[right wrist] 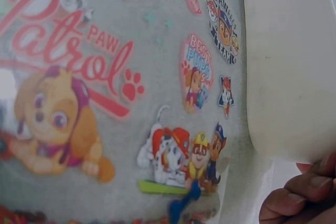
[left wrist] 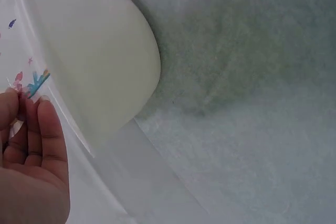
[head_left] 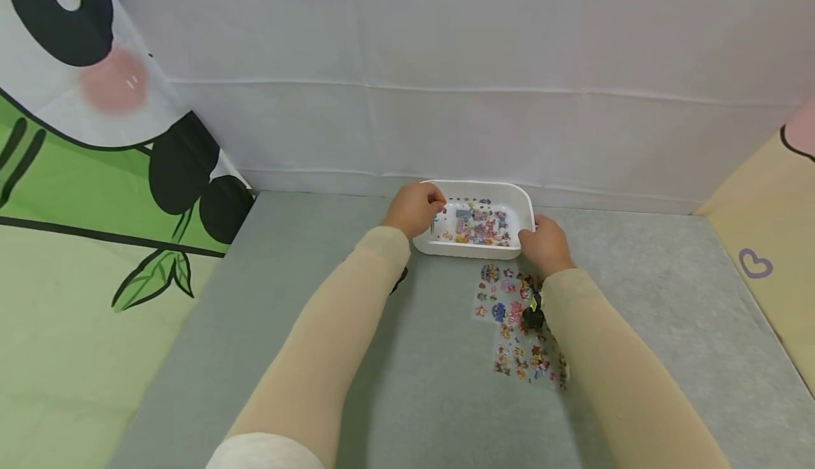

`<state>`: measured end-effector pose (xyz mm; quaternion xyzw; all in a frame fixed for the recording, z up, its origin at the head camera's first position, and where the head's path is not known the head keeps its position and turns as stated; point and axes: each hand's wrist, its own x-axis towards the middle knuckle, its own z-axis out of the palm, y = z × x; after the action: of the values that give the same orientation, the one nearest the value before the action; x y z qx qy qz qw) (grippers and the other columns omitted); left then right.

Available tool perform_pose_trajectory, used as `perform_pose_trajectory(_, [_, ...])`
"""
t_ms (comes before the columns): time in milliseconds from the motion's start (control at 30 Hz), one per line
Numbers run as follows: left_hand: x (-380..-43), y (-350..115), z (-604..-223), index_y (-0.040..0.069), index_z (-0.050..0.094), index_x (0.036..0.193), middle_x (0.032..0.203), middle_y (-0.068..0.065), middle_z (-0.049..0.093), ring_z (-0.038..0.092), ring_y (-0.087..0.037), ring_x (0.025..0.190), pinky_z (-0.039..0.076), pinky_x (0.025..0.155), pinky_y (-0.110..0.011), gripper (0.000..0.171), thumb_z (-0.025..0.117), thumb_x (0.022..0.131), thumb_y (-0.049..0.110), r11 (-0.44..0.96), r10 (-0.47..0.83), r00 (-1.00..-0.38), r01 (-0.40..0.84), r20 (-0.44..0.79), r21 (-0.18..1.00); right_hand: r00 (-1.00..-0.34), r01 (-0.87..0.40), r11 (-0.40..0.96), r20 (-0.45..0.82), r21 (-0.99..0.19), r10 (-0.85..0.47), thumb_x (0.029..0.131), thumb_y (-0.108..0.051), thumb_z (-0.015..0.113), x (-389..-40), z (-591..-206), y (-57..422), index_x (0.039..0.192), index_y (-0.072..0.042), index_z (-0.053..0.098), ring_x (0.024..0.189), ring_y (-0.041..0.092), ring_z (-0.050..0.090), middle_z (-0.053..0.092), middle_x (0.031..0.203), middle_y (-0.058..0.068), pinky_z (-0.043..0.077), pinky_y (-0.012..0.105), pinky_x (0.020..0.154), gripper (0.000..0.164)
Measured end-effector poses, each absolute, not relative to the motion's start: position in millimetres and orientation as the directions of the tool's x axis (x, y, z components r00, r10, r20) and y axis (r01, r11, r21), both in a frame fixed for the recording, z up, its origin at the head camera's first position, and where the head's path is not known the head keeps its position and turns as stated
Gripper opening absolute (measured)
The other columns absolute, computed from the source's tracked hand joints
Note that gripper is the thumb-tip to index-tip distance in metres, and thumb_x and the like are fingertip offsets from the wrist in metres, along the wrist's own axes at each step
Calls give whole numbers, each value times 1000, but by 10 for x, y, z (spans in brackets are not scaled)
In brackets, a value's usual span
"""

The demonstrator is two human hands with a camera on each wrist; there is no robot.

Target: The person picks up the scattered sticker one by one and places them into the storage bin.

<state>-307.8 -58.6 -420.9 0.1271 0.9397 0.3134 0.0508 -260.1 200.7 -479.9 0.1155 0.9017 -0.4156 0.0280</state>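
Note:
A white tray (head_left: 467, 250) stands near the back wall, and small colourful stickers (head_left: 482, 226) lie inside it. At the tray's left end my left hand (head_left: 415, 209) pinches a clear sticker sheet between thumb and fingertips; its teal and pink prints (left wrist: 37, 83) show in the left wrist view. My right hand (head_left: 546, 246) grips the tray's right rim near the front corner. In the right wrist view its curled fingers (right wrist: 286, 203) are at the edge of the tray (right wrist: 289, 61).
Clear sticker sheets (head_left: 499, 292) printed with cartoon puppies lie in front of the tray, partly under my right wrist and sleeve. The grey tabletop (head_left: 305, 242) meets a white cloth wall (head_left: 477, 129) at the back. Printed cloth panels (head_left: 95, 299) stand on both sides.

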Motion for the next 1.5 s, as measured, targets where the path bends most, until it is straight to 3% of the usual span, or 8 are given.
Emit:
perform_pose_trajectory(200, [-3035, -551, -4259, 11, 71, 114, 108, -2, 70, 64, -18, 84, 52, 80, -35, 15, 61, 106, 19, 790, 268, -962, 191, -48, 583, -973, 224, 638, -136, -737, 184, 102, -17, 46, -2600, -4800, 2005, 146, 11, 45, 125, 44, 54, 53, 141, 32, 44, 56, 105, 53])
perform_pose_trajectory(400, [-3010, -555, -4274, 10, 63, 139, 120, -6, 70, 65, -18, 98, 53, 85, -35, 34, 61, 106, 18, 814, 234, -971, 171, -43, 555, -975, 216, 635, -132, -741, 177, 102, -17, 46, -2601, -4822, 1991, 147, 11, 45, 123, 44, 55, 54, 140, 32, 46, 56, 102, 53])
perform_pose_trajectory(533, [-3024, -571, -4269, 10, 56, 146, 126, -7, 67, 65, -20, 106, 52, 91, -36, 42, 61, 106, 17, 823, 213, -977, 168, -21, 542, -975, 216, 629, -130, -747, 180, 102, -17, 46, -2592, -4835, 1978, 147, 11, 45, 121, 44, 56, 55, 139, 32, 47, 56, 100, 52])
perform_pose_trajectory(667, [-3061, -592, -4278, 9, 60, 142, 124, -7, 66, 62, -22, 109, 50, 96, -37, 38, 63, 105, 17, 832, 204, -979, 177, 7, 525, -973, 224, 622, -137, -751, 185, 102, -17, 45, -2587, -4832, 1979, 148, 11, 44, 123, 44, 55, 54, 141, 32, 46, 57, 102, 53])
perform_pose_trajectory(900, [-3037, -591, -4227, 7, 65, 134, 110, -4, 67, 60, -19, 96, 51, 91, -36, 32, 63, 105, 18, 828, 231, -973, 211, 28, 520, -974, 222, 630, -134, -744, 184, 102, -17, 45, -2593, -4823, 1989, 147, 12, 43, 127, 45, 53, 52, 142, 32, 43, 57, 106, 53])
perform_pose_trajectory(1233, [-2836, -360, -4185, 9, 64, 135, 114, -3, 67, 62, -15, 93, 52, 84, -33, 30, 59, 107, 18, 769, 371, -928, 328, 35, 549, -973, 224, 635, -136, -739, 185, 103, -18, 46, -2589, -4823, 2004, 147, 9, 45, 122, 45, 56, 55, 139, 31, 48, 57, 100, 52])
perform_pose_trajectory(1500, [-2702, -101, -4197, 11, 68, 125, 110, 1, 66, 60, -11, 94, 49, 86, -28, 23, 64, 104, 20, 741, 454, -887, 426, 79, 520, -972, 231, 638, -142, -734, 189, 103, -17, 46, -2592, -4795, 2001, 146, 10, 46, 123, 45, 56, 55, 139, 32, 47, 58, 101, 52])
